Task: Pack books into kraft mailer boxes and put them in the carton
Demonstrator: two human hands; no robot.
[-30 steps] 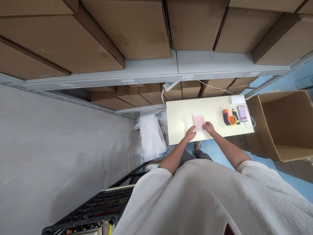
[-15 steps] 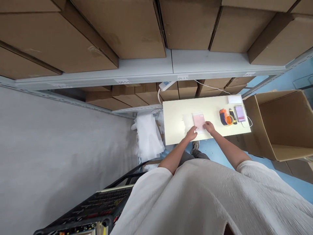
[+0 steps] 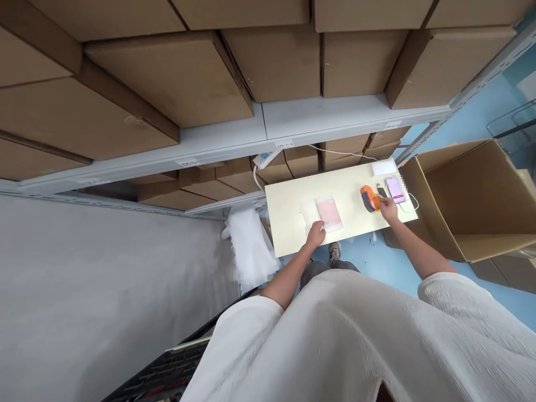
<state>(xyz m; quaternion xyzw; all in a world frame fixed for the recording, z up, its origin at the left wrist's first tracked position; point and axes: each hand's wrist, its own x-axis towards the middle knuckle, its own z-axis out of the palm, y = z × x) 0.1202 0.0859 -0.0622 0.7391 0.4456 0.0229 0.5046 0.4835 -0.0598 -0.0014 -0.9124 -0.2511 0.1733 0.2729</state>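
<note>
A flat pink booklet (image 3: 329, 210) lies on a sheet of thin whitish wrap (image 3: 309, 215) on the cream table. My left hand (image 3: 317, 232) is closed at the booklet's lower left corner, fingers curled against it. Off to the right, my right hand (image 3: 388, 210) has its fingers pinched on a small yellow roll of tape, mostly hidden by the fingers. An orange and dark tape dispenser (image 3: 370, 199) sits directly left of those fingers. Just beyond them lies a black and yellow cutter (image 3: 381, 191).
A phone (image 3: 395, 190) with a white cable and a white block (image 3: 384, 167) occupy the right end of the table (image 3: 288, 223). To the right stands an open carton (image 3: 473, 201). White foam sheets (image 3: 251, 245) hang at the left; shelves of boxes (image 3: 268, 61) rise behind.
My right hand has left the booklet and moved right to the tape roll. The left hand stays at the booklet's lower left corner. The camera view has turned slightly.
</note>
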